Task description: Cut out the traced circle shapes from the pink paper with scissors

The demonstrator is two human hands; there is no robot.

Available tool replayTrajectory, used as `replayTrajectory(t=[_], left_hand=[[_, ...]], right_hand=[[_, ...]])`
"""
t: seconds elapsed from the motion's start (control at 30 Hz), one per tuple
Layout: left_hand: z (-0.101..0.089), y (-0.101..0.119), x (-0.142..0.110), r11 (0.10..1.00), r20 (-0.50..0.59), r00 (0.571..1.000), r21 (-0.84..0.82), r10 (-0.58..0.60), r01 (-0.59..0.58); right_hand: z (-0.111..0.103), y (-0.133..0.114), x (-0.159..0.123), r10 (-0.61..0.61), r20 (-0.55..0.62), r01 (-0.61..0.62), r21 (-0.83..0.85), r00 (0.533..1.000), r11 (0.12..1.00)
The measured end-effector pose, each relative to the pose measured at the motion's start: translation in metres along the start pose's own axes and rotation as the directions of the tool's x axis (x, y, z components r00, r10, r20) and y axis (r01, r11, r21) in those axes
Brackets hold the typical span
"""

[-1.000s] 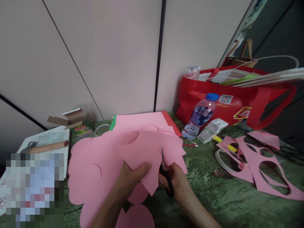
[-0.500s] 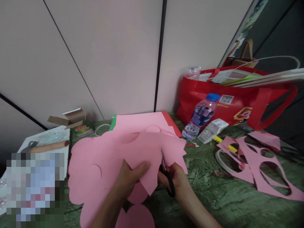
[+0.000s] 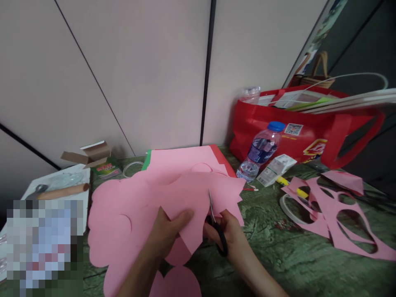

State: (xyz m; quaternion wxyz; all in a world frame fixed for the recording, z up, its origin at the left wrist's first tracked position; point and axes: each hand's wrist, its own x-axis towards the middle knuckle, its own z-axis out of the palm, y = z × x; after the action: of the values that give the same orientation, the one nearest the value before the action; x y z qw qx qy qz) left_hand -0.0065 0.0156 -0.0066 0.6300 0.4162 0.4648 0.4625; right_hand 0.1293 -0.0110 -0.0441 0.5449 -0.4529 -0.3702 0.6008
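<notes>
We judge the pink sheet [image 3: 188, 192] light, creasable, best edge-held; left fingers [image 3: 185, 217] pinch it, right fingers [image 3: 211, 232] grip the scissors [image 3: 221, 238].

A craft corner, whether in a home or an office I cannot tell: paper [image 3: 188, 194], scissors [image 3: 220, 235] and cut scraps [image 3: 332, 214] on a tabletop [image 3: 262, 251] against a panelled wall [image 3: 154, 82].

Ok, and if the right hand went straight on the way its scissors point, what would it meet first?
Probably the uncut part of the pink paper sheet held by the left hand: the scissors in the right hand point into it. Depth beyond that is unclear.
</notes>
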Motion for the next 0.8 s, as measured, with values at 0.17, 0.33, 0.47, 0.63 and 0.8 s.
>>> replayTrajectory(t=[0.17, 0.33, 0.47, 0.63, 0.8], left_hand=[[0.0013, 0.0026, -0.0010, 0.996, 0.028, 0.999, -0.083, -0.033, 0.035], [0.0007, 0.0028, -0.0016, 0.995, 0.019, 0.999, -0.092, -0.040, 0.042], [0.0024, 0.0052, -0.0017, 0.996, 0.024, 0.999, -0.085, -0.037, 0.039], [0.0037, 0.0078, -0.0024, 0.989, 0.033, 0.999, -0.147, -0.030, 0.035], [0.0036, 0.0083, -0.0025, 0.982, 0.045, 0.999, -0.186, -0.026, 0.034]], right_hand=[[0.0003, -0.0014, -0.0009, -0.002, -0.012, 0.001, -0.047, 1.000, 0.999], [0.0010, -0.0040, -0.0018, -0.020, -0.029, 0.016, -0.119, 0.999, 0.993], [0.0001, -0.0034, -0.0016, -0.019, -0.054, 0.010, -0.164, 0.998, 0.986], [-0.0025, -0.0003, -0.0005, -0.011, -0.078, -0.004, -0.191, 0.997, 0.982], [-0.0011, -0.0029, -0.0021, -0.002, -0.097, -0.017, -0.190, 0.995, 0.982]])
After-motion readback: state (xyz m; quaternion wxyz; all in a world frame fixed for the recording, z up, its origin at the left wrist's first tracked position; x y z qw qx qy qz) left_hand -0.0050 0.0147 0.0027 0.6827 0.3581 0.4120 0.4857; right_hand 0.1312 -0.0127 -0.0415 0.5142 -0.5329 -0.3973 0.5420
